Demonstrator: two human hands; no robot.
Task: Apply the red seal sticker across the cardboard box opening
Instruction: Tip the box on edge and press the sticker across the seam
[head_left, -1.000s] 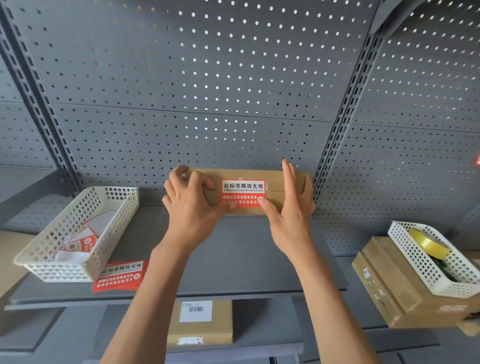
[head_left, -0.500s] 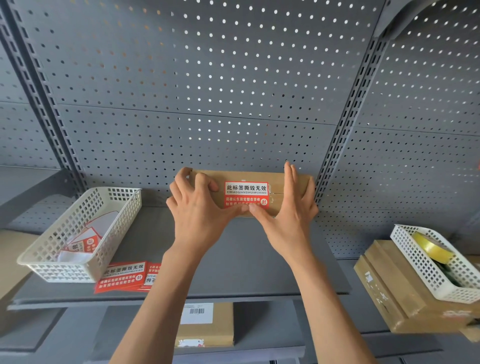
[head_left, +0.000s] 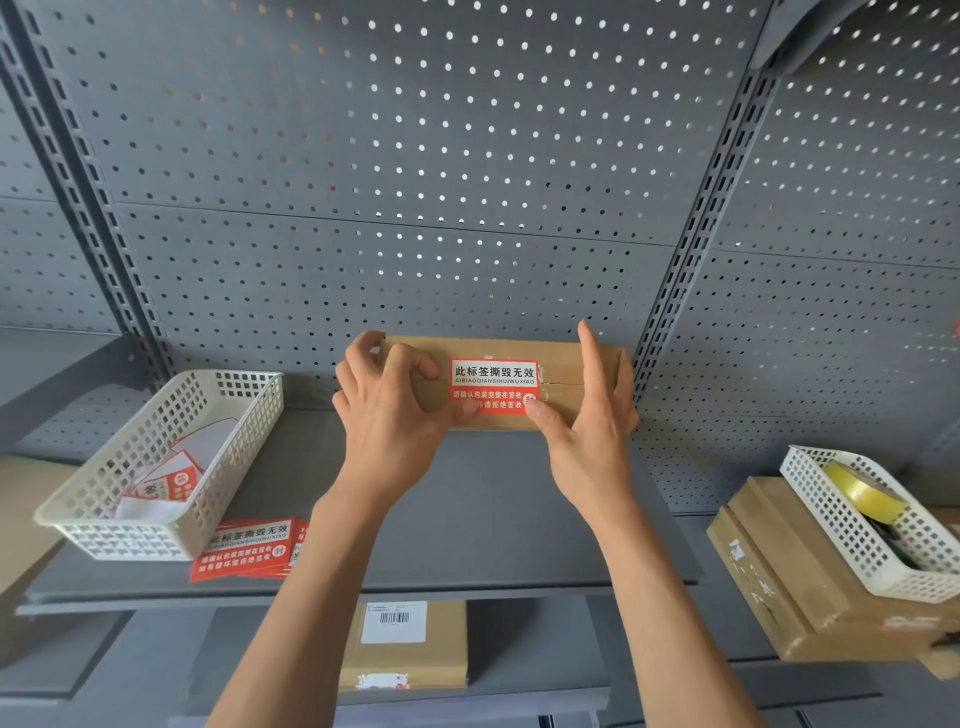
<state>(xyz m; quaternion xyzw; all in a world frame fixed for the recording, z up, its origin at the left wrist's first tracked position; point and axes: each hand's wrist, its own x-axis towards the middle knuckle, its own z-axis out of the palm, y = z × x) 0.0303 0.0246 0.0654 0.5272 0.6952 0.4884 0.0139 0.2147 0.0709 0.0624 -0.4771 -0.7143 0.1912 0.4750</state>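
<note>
My left grip (head_left: 389, 415) curls round the cardboard box (head_left: 571, 358); my right grip (head_left: 587, 431) clasps its other end, index straight. Both thumbs press the red seal sticker (head_left: 493, 379) between them. Grey shelf (head_left: 493, 509) below, perforated panel (head_left: 415, 208) behind.

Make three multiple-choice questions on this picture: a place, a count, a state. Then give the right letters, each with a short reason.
1. Where is the yellow tape roll? A) in the right basket B) on the floor C) in a hand
2. How many white baskets show? A) one B) three C) two
3. The red seal sticker is A) in a basket B) stuck across the cardboard box seam C) torn in half
1 A: it lies inside. 2 C: left basket plus the right one. 3 B: left hand and right hand press it with thumbs.
</note>
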